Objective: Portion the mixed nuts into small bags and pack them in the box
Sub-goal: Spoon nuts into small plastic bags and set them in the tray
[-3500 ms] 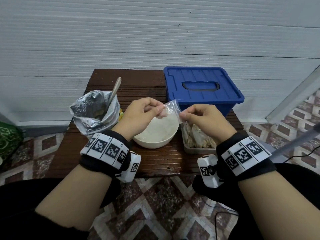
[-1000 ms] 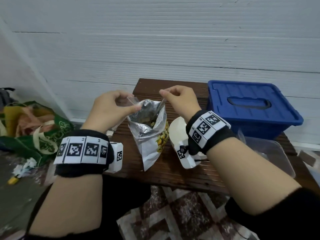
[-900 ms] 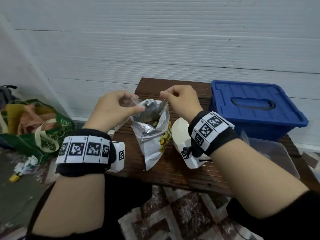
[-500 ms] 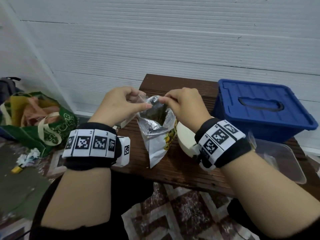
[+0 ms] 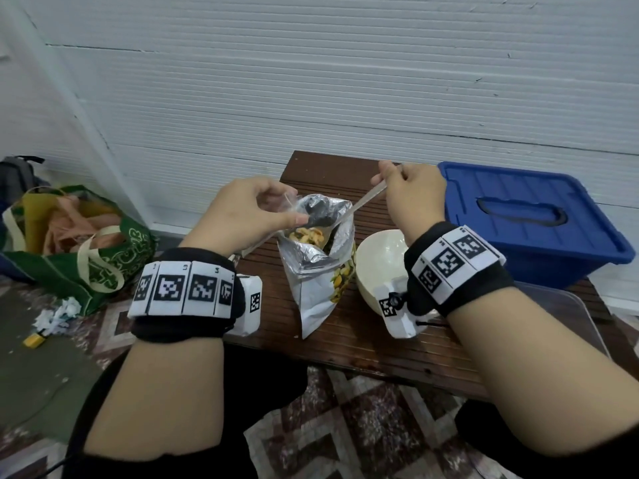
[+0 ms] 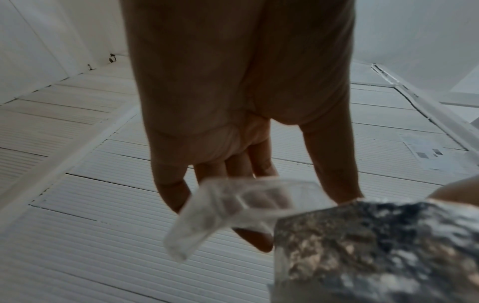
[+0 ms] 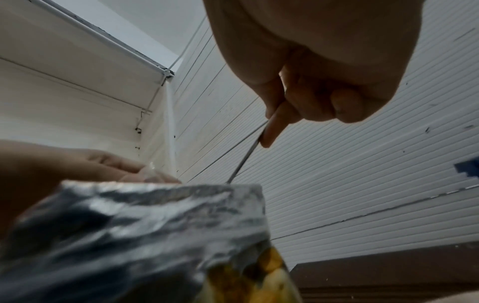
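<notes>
An open silver foil bag of mixed nuts (image 5: 318, 271) stands on the brown wooden table (image 5: 363, 340), with nuts (image 5: 307, 234) showing at its mouth. My left hand (image 5: 290, 209) pinches a small clear bag (image 5: 288, 201) just left of the foil bag's rim; the left wrist view shows the clear bag (image 6: 228, 205) hanging from the fingers beside the foil bag (image 6: 376, 246). My right hand (image 5: 383, 178) grips the handle of a spoon (image 5: 363, 202) that slants down into the foil bag. In the right wrist view the spoon (image 7: 246, 157) drops behind the foil rim, its bowl hidden.
A white bowl (image 5: 373, 250) sits right of the foil bag under my right wrist. A blue lidded box (image 5: 529, 219) stands at the back right, its lid on. A clear plastic container (image 5: 570, 312) lies in front of it. A green bag (image 5: 86, 243) sits on the floor at left.
My right hand has moved up and to the right, away from the left hand, drawing the spoon handle out at a slant. The left hand still holds the clear bag by the foil bag.
</notes>
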A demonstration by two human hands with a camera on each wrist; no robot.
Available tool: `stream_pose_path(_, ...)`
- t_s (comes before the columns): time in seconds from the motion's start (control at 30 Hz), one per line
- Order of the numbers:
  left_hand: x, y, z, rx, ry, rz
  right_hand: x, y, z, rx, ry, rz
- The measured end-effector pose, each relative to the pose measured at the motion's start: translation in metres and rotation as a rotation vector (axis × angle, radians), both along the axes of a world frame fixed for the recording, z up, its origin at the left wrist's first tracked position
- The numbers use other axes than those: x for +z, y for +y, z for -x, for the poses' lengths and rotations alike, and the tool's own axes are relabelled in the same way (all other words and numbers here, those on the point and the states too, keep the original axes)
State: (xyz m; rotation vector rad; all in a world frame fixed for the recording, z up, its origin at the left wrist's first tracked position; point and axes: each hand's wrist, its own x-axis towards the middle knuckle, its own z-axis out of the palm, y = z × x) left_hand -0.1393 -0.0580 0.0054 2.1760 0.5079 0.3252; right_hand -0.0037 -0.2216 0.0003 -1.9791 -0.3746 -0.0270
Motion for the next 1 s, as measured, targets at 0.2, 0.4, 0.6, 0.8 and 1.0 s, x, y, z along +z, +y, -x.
stream_pose_path(0.2, 0.000, 0.002, 0.001, -0.031, 0.042, -0.047, 0.013, -0.007, -0.018, -0.106, -0.001, -0.048)
stream_pose_path(0.4, -0.001, 0.003, -0.002, -0.043, 0.067, -0.079, 0.029, -0.010, -0.026, -0.153, 0.014, -0.072)
stream_pose_path(0.6, -0.005, -0.004, -0.008, -0.030, 0.079, -0.094, 0.028, 0.002, -0.019, -0.082, 0.022, -0.069)
stream_pose_path(0.8, -0.005, -0.008, -0.012, -0.017, 0.054, -0.096, 0.033, 0.010, -0.012, -0.043, 0.033, -0.062)
stream_pose_path(1.0, -0.009, -0.019, -0.020, 0.031, -0.031, -0.065, 0.035, 0.015, 0.000, 0.105, -0.083, -0.147)
